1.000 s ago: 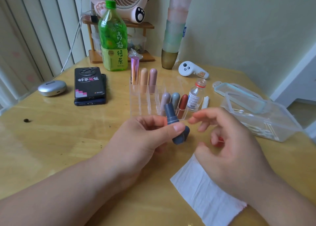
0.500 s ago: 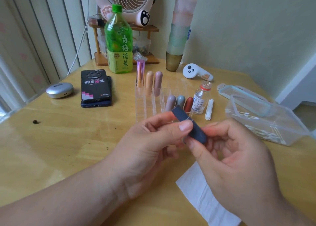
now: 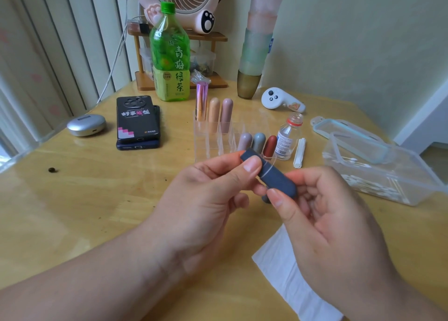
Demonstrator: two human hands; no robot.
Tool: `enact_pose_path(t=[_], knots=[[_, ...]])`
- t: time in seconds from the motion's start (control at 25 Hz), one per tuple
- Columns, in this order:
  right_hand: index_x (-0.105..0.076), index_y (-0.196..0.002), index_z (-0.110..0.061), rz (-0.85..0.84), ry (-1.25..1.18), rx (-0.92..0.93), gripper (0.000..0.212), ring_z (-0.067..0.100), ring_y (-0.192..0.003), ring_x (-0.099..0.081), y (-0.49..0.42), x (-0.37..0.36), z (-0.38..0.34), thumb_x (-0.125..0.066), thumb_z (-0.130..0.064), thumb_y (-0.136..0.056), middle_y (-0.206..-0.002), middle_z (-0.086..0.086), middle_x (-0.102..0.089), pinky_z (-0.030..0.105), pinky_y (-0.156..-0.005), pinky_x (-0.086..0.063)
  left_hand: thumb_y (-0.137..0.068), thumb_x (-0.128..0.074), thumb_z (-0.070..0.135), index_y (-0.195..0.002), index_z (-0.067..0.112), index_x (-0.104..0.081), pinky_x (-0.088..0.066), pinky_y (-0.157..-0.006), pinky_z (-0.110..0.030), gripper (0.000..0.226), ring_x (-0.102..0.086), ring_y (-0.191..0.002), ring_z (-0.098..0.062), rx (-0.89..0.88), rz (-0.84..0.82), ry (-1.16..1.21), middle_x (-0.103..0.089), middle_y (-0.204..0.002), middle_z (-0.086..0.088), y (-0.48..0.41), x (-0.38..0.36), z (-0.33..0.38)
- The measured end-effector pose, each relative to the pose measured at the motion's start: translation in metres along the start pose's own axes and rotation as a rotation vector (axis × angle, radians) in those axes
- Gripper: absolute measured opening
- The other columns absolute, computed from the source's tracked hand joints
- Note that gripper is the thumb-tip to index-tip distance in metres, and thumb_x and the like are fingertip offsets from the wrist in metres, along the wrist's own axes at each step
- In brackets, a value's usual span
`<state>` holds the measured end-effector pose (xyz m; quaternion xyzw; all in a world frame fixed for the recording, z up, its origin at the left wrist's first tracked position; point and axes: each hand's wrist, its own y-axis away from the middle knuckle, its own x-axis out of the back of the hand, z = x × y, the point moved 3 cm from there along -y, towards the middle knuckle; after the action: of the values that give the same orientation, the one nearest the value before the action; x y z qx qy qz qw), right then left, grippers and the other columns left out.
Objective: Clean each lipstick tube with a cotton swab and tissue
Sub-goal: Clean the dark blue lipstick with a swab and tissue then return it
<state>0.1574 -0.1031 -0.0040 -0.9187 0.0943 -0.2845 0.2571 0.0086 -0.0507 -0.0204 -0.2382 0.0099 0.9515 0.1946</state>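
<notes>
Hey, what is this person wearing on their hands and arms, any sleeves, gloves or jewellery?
Nothing that shows. The left hand and right hand have no gloves or rings, and the visible nails are short with no obvious polish. The left forearm and right forearm show no sleeve, watch or bracelet within the frame.

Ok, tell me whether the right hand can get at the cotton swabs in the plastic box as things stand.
Probably yes, but not freely: the right hand grips the blue lipstick tube together with the left hand. The plastic box of cotton swabs stands open on that side, with nothing between.
</notes>
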Motion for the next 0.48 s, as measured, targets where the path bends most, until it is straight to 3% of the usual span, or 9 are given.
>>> enact_pose_path(t=[0.08,0.16,0.36,0.48], knots=[[-0.053,-0.101,-0.034,-0.021,0.053,0.037,0.012,0.012,-0.078,-0.069,0.0002,-0.0022,-0.004,-0.054,-0.042,-0.092,-0.098,-0.026,-0.07,0.034,-0.068,-0.054,-0.083,-0.068,0.024,-0.088,0.011,-0.077,-0.038,-0.066,-0.025,0.017,-0.055,-0.068,-0.011,-0.009,0.007,-0.007,-0.065,-0.071,-0.006,-0.0005,0.0003,0.0005],[-0.053,-0.101,-0.033,-0.034,0.096,0.057,0.013,0.009,-0.08,-0.068,0.0002,-0.0021,-0.006,-0.051,-0.042,-0.094,-0.101,-0.031,-0.068,0.029,-0.067,-0.051,-0.083,-0.068,0.024,-0.088,0.01,-0.077,-0.036,-0.066,-0.027,0.017,-0.053,-0.069,-0.013,-0.024,0.006,-0.012,-0.065,-0.071,-0.008,-0.0008,0.0002,0.0014],[-0.047,-0.1,-0.043,-0.062,0.242,0.125,0.004,0.005,-0.088,-0.064,-0.0019,-0.0003,-0.0068,-0.043,-0.044,-0.098,-0.1,-0.029,-0.064,0.019,-0.074,-0.046,-0.082,-0.069,0.026,-0.085,0.009,-0.077,-0.034,-0.07,-0.031,0.019,-0.041,-0.074,-0.025,-0.054,0.034,-0.037,-0.064,-0.066,-0.008,-0.001,0.0009,0.0014],[-0.054,-0.097,-0.039,-0.107,0.253,0.092,0.017,0.007,-0.092,-0.063,-0.0038,-0.0017,-0.0052,-0.038,-0.045,-0.1,-0.096,-0.023,-0.066,0.024,-0.074,-0.049,-0.082,-0.069,0.025,-0.081,0.005,-0.076,-0.033,-0.071,-0.032,0.021,-0.043,-0.07,-0.019,-0.049,0.058,-0.022,-0.064,-0.064,-0.008,-0.0019,0.0012,0.0006]])
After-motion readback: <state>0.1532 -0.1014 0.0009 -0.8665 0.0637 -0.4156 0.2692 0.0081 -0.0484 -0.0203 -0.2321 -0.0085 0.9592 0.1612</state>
